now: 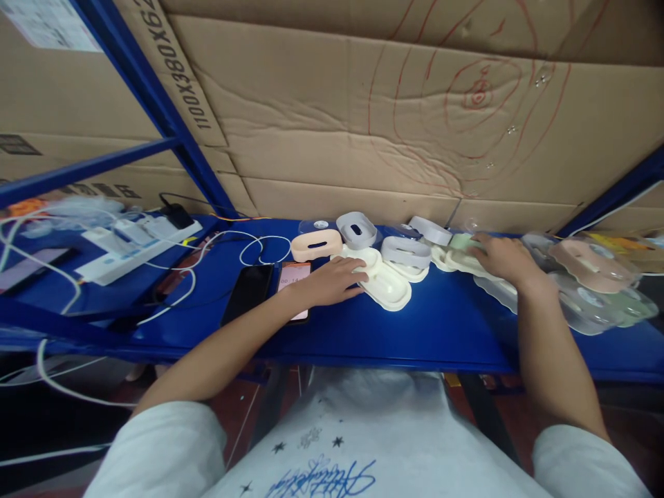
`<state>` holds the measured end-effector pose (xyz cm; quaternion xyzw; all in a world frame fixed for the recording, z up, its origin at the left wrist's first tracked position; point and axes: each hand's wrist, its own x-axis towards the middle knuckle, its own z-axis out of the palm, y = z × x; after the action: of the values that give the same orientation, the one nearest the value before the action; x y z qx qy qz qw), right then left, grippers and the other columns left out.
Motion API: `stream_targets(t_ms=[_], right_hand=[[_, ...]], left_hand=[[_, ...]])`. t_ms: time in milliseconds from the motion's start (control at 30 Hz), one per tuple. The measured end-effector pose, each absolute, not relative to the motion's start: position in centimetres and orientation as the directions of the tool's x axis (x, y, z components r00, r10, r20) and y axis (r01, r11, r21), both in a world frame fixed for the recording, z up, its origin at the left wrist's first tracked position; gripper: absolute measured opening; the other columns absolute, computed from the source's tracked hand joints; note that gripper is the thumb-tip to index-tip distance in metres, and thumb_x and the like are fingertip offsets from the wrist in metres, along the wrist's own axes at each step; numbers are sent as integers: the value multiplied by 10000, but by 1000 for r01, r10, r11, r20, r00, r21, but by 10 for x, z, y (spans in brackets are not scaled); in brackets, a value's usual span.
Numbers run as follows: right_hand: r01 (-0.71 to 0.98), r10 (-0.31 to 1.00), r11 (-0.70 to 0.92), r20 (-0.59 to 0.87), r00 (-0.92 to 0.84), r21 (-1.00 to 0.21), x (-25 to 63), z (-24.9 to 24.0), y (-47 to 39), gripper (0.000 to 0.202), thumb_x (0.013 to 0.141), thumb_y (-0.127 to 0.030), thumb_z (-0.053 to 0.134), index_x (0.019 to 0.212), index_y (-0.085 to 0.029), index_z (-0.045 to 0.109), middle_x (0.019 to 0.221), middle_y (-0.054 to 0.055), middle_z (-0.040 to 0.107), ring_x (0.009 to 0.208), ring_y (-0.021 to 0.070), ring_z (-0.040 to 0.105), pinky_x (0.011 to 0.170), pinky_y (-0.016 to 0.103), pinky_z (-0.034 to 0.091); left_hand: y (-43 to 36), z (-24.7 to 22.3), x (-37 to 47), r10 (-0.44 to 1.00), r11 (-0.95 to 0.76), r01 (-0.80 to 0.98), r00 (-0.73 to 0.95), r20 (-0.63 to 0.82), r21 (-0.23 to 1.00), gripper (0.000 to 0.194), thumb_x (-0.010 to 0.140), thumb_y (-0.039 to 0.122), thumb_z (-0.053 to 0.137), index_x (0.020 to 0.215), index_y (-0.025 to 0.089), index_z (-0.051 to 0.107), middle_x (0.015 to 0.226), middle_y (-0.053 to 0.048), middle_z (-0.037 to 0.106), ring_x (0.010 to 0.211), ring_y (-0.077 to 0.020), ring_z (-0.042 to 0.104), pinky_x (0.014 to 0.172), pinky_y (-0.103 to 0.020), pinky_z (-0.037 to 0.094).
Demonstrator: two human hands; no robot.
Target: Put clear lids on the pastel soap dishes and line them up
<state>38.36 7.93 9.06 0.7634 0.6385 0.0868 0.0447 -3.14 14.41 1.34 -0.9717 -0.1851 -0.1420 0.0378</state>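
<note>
Low over the blue shelf, my left hand (337,280) rests its fingertips on the left end of a cream oval tray (391,287) with a raised rim. Its fingers are spread, and the thumb lies apart below. Further right, my right hand (503,261) has its fingers bent about a pale green piece (463,242); the palm hides part of it. Cream trays (451,259) lie beneath and beside that hand. Between my hands and behind them are a grey-lilac oval box with a slot (406,252), another such box (357,230) and a peach slotted box (316,245).
Two phones lie at left, one black (247,294), one with a lit screen (294,273). A power strip (140,252) with white cables stands further left. Clear-wrapped boxes (596,263) pile up at right. A cardboard wall (332,104) closes the back; blue posts (191,159) frame the shelf.
</note>
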Motion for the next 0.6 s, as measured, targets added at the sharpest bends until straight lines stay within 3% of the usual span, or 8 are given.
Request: stream_targets(t_ms=[100, 200, 300, 400, 467, 600], right_hand=[[985, 940, -121, 334, 73, 124, 378, 90, 82, 487, 1093, -397, 393, 1448, -154, 621, 1302, 242, 738, 1253, 402, 660, 1068, 579, 430], [996, 783, 38, 617, -81, 82, 362, 87, 83, 463, 1097, -417, 381, 1427, -221, 640, 1513, 168, 634, 1408, 377, 545, 1140, 585, 352], [1000, 728, -7, 686, -12, 26, 349, 86, 82, 529, 1099, -494, 362, 1463, -210, 619, 1531, 176, 613, 1365, 379, 569, 1096, 543, 389], [995, 806, -88, 584, 96, -42, 357, 89, 78, 545, 1095, -527, 361, 1376, -191, 686, 1340, 187, 729, 1236, 387, 650, 1007, 514, 445], [991, 910, -126, 393, 129, -36, 373, 89, 76, 534, 1081, -554, 401, 1314, -195, 720, 1257, 168, 765, 1200, 383, 673, 996, 516, 455], [987, 988, -155, 33, 154, 48, 406, 81, 77, 533, 869, -568, 765, 1270, -217, 757, 1315, 169, 750, 1193, 413, 672, 975, 548, 479]], left_hand=[[144, 13, -32, 339, -932, 362, 892, 300, -23, 220, 1075, 338, 612, 1221, 213, 718, 1449, -153, 640, 1318, -311, 639, 1081, -463, 503], [143, 14, -32, 341, -931, 364, 892, 295, -25, 224, 1077, 339, 608, 1223, 210, 718, 1443, -152, 642, 1312, -313, 644, 1079, -464, 505], [142, 15, -31, 349, -928, 372, 894, 281, -33, 237, 1084, 347, 595, 1239, 210, 711, 1458, -154, 634, 1317, -316, 641, 1080, -467, 502], [142, 15, -31, 356, -925, 378, 895, 269, -30, 253, 1086, 353, 592, 1252, 204, 711, 1476, -166, 622, 1333, -331, 632, 1082, -487, 504], [142, 15, -31, 359, -925, 379, 896, 261, -29, 259, 1086, 351, 593, 1262, 200, 707, 1486, -168, 615, 1344, -338, 627, 1087, -497, 503], [142, 15, -32, 362, -924, 381, 897, 255, -29, 259, 1078, 353, 607, 1265, 201, 701, 1486, -161, 614, 1342, -333, 625, 1090, -487, 499]])
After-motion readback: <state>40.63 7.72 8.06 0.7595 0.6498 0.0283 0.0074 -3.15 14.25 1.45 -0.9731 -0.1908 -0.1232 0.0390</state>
